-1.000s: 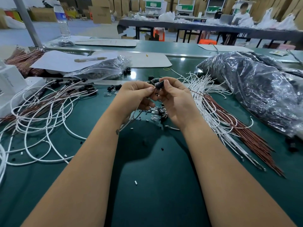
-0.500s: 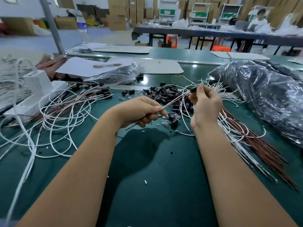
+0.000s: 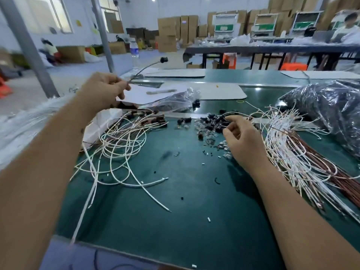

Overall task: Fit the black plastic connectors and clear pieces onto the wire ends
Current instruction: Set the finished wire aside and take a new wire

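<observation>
The left hand, having just carried off the finished wire, is pinching it between its fingers; the right hand, its loosely curled fingers empty, is now reaching into the black connectors for the next.

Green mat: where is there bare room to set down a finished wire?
The near centre of the green mat, between the forearms, holds only small scraps. Crowded: looped white wires on the left, black connectors by the right hand, the wire bundle on the right.

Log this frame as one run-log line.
left hand: holds finished wire, raised | right hand: reaching into black connectors | step: fetch next connector
</observation>
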Demonstrator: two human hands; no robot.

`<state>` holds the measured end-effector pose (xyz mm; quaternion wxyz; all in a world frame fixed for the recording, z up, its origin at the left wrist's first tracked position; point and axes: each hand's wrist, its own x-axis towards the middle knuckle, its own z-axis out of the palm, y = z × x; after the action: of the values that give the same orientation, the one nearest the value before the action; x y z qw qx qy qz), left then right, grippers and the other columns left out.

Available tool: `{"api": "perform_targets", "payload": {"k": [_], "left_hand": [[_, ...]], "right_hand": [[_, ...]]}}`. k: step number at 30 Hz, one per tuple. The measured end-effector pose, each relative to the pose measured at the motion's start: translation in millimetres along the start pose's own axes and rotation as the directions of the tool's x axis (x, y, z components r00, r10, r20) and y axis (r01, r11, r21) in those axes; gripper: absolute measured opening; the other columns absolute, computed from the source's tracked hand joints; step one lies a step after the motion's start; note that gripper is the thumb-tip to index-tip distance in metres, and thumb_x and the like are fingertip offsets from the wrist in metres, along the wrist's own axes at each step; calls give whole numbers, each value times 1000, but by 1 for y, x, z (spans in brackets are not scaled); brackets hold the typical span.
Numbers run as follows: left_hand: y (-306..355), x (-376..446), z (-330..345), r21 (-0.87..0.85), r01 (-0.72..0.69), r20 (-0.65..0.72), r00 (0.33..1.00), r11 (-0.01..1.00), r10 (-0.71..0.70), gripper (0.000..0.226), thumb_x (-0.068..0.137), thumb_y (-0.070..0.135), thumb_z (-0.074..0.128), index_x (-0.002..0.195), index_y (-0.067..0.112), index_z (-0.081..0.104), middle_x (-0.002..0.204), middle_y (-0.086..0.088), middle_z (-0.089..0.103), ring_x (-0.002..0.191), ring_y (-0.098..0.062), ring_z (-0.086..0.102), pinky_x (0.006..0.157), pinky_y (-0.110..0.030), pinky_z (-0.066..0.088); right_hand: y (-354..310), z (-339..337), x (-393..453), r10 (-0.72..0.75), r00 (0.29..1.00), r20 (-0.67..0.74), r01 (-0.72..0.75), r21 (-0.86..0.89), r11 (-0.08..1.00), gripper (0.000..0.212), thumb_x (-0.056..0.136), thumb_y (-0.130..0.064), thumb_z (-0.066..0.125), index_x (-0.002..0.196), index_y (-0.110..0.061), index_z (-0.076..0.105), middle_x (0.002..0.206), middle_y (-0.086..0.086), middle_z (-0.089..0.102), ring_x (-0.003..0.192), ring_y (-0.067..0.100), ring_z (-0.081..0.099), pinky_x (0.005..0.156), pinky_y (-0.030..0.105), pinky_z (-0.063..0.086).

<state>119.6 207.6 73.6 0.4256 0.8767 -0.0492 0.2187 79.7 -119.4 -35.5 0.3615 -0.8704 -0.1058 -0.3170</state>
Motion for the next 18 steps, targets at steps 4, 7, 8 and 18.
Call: {"api": "perform_targets", "payload": {"k": [4, 7, 8, 18], "left_hand": [[-44, 10, 25, 405, 11, -53, 999, 914, 12, 16, 89, 14, 60, 99, 11, 72, 81, -10, 65, 82, -34, 61, 73, -35, 46], [-75, -5, 50, 680, 16, 108, 987, 733, -122, 28, 90, 10, 53, 109, 21, 72, 112, -12, 68, 100, -33, 61, 84, -38, 51], [-81, -8, 55, 734, -4, 125, 983, 679, -131, 33, 89, 8, 51, 110, 23, 72, 116, -11, 68, 103, -33, 60, 86, -40, 51], [-22, -25, 82, 670, -172, 22, 977, 723, 211, 41, 87, 21, 57, 127, 18, 61, 126, -15, 58, 116, -37, 43, 95, -47, 38]], "right_hand": [[7, 0, 0, 40, 999, 13, -40, 2, 999, 28, 91, -14, 60, 120, -16, 59, 84, -4, 58, 72, 11, 55, 63, 16, 42], [9, 2, -1, 53, 998, 30, -53, 9, 999, 26, 92, -15, 59, 118, -18, 60, 84, -7, 58, 73, 7, 55, 63, 20, 44], [9, 3, 0, 52, 998, 36, -52, 5, 999, 26, 92, -15, 59, 118, -17, 60, 83, -7, 58, 73, 5, 54, 64, 19, 43], [0, -28, 7, 99, 985, -140, -96, 27, 995, 22, 93, -6, 55, 111, -14, 65, 92, -1, 62, 74, 8, 54, 68, 21, 47]]}}
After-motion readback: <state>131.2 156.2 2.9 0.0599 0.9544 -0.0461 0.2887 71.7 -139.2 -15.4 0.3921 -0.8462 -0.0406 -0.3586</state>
